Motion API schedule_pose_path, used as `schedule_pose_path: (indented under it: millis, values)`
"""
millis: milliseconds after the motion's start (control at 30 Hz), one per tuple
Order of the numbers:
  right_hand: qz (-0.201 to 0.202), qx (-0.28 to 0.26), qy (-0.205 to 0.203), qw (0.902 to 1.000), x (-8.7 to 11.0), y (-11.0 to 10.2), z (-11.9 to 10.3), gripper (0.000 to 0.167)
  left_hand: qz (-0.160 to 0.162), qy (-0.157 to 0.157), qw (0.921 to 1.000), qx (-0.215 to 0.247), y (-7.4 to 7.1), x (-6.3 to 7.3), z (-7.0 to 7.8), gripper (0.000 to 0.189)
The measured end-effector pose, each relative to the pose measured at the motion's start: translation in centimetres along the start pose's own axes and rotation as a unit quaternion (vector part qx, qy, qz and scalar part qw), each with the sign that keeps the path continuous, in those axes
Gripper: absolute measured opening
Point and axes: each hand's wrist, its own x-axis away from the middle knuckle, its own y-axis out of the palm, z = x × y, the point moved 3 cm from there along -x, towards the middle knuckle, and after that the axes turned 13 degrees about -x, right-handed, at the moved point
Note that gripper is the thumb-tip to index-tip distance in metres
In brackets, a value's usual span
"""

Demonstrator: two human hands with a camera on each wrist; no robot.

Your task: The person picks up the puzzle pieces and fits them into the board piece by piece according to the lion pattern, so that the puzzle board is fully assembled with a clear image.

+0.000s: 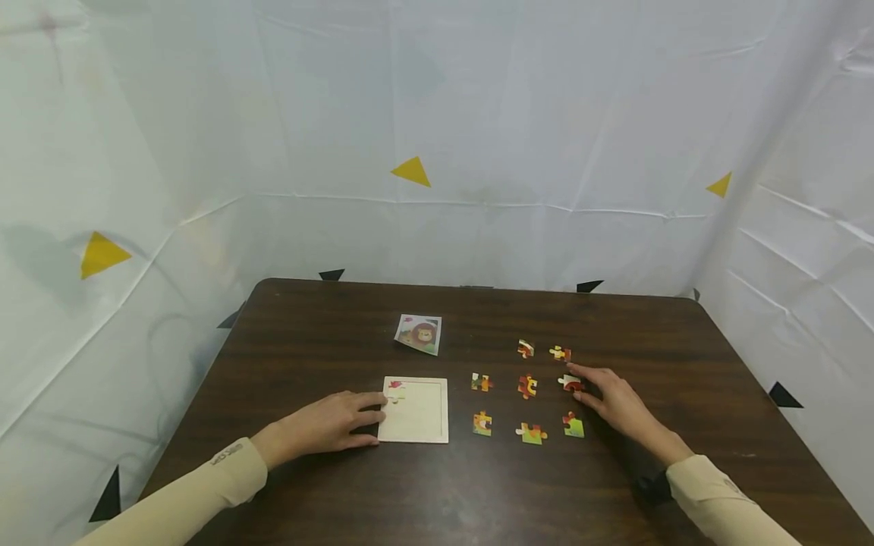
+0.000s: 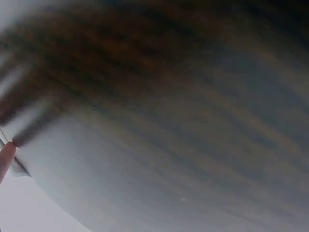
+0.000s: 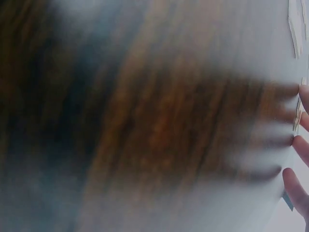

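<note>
My left hand (image 1: 332, 425) lies on the table with fingers extended, its fingertips at the left edge of a pale square puzzle board (image 1: 419, 415). One puzzle piece with pink and green on it (image 1: 396, 393) sits in the board's upper left corner. On the right, my right hand (image 1: 617, 406) reaches over a red and white puzzle piece (image 1: 570, 383), forefinger and thumb spread at its right end. In the right wrist view the fingertips (image 3: 300, 145) are spread apart at the table. A single left fingertip (image 2: 7, 153) shows in the left wrist view.
Several loose puzzle pieces lie between the board and my right hand, among them a green one (image 1: 531, 434) and an orange one (image 1: 527, 386). A lion picture card (image 1: 419, 334) lies behind the board. White sheeting (image 1: 478, 114) surrounds the dark wooden table (image 1: 328, 326).
</note>
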Motion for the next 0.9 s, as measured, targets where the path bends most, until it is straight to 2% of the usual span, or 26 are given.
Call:
schedule_pose_path:
  millis: [167,467,700,900]
  values:
    - [-0.002,0.003,-0.004,1.0000,-0.11,0.13,-0.14,0.053,0.001,0.003,0.9999,-0.011,0.00,0.00,-0.02,0.037]
    - [0.025,0.010,-0.033,0.9991,0.02,0.28,-0.20,0.049,0.007,0.009,0.9999,-0.008,-0.37,-0.16,0.09,0.035]
    - [0.038,0.018,-0.075,0.9963,-0.16,0.18,-0.16,0.044,-0.002,0.003,1.0000,-0.004,-0.37,-0.25,0.02,0.035]
    - [0.024,0.053,-0.123,0.9907,-0.27,0.37,-0.28,0.036,-0.006,0.002,1.0000,-0.004,-0.40,-0.25,0.16,0.035]
